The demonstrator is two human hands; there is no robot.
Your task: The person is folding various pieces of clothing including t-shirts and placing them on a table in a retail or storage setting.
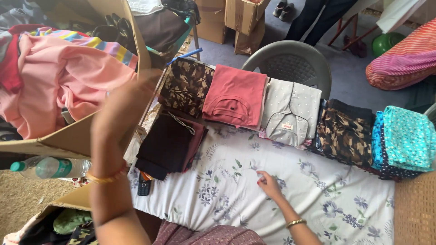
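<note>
The left hand [121, 106] is raised toward the cardboard box [68, 136] of pink clothes [59, 77] lying up and left, blurred, so its grip cannot be told; the right hand [269, 185] rests loosely open on the floral sheet [236, 190], holding nothing, farther off

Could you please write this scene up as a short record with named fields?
Setting: floral sheet spread flat
Left hand: left hand, blurred, raised toward cardboard box of pink clothing; grip unclear
Right hand: right hand resting on the sheet, holding nothing
Folded row: camouflage garment, red garment, grey dotted garment, second camouflage piece, teal garment
Nearer pile: black stack
Other: water bottle, grey plastic chair
</note>
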